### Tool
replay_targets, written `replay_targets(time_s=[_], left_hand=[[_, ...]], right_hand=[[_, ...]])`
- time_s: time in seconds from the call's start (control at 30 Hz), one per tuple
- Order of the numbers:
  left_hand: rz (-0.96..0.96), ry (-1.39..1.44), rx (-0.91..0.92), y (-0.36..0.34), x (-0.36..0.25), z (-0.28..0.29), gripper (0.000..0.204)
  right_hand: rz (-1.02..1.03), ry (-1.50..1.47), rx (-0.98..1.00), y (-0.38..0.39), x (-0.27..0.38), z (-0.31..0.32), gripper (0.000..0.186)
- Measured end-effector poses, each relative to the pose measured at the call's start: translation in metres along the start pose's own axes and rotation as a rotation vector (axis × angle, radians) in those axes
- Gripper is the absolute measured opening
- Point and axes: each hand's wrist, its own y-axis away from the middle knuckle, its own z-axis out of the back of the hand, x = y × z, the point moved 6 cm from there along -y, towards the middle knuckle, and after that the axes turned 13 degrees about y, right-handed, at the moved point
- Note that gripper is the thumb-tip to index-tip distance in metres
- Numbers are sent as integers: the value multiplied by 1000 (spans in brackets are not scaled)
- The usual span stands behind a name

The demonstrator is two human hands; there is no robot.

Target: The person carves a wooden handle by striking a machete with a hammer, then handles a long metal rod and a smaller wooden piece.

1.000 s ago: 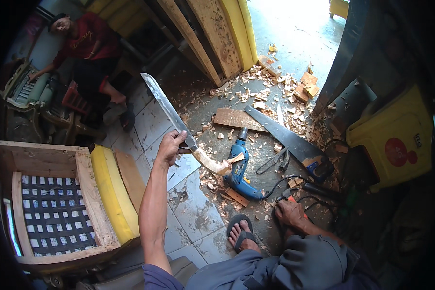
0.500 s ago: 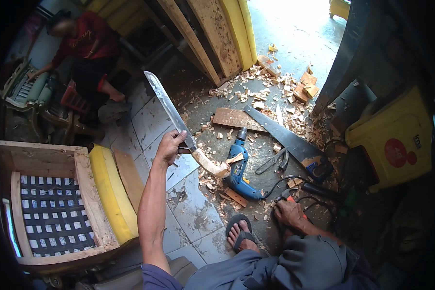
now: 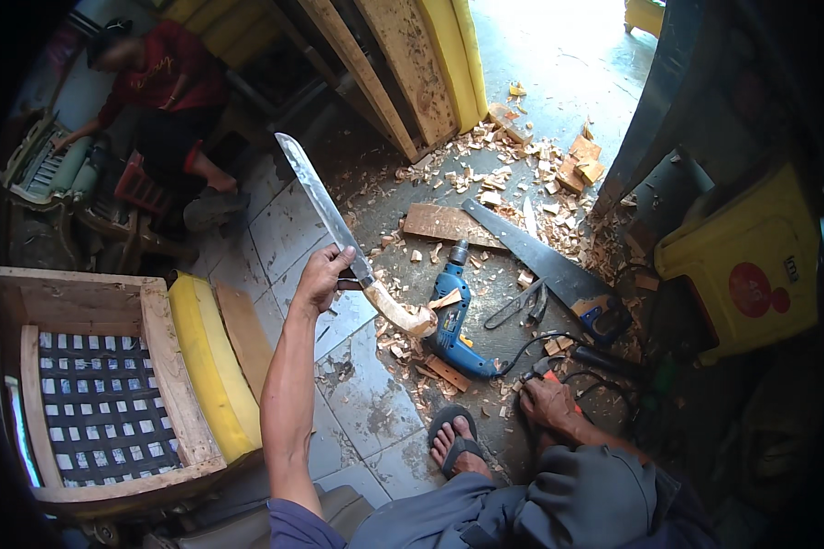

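My left hand (image 3: 323, 277) is closed on a machete (image 3: 325, 203) where the blade meets the pale, curved wooden handle (image 3: 395, 309). The blade slants up and away to the left, while the handle's end points toward a blue power drill (image 3: 456, 316) on the floor. My right hand (image 3: 551, 403) is closed by my knee over a tool with an orange part (image 3: 551, 376); most of that tool is hidden. A handsaw (image 3: 545, 261) lies beyond the drill, its tip by a flat wooden piece (image 3: 439, 223). Pliers (image 3: 538, 304) rest between drill and saw.
Wood chips (image 3: 499, 151) and offcuts (image 3: 584, 163) litter the floor. At left stands a wooden seat frame (image 3: 156, 366) with black webbing and yellow padding (image 3: 212, 366). A yellow plastic container (image 3: 746, 265) is at right. Another person (image 3: 169, 82) sits at far left. The drill's cord (image 3: 531, 340) trails rightward.
The machete's blade has tilted very slightly, its tip shifting a little right. My right hand and the tools on the floor stay where they were.
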Motion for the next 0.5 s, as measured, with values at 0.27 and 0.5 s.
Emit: replay_targets(time_s=[0.27,0.5], left_hand=[[-5,-14,15,0,-4,0,33],[-15,-39,30,1,-8,0,34]], right_hand=[[-21,1,25,0,-2,-2,18],[-29,-4,27,0,0,-1,19]])
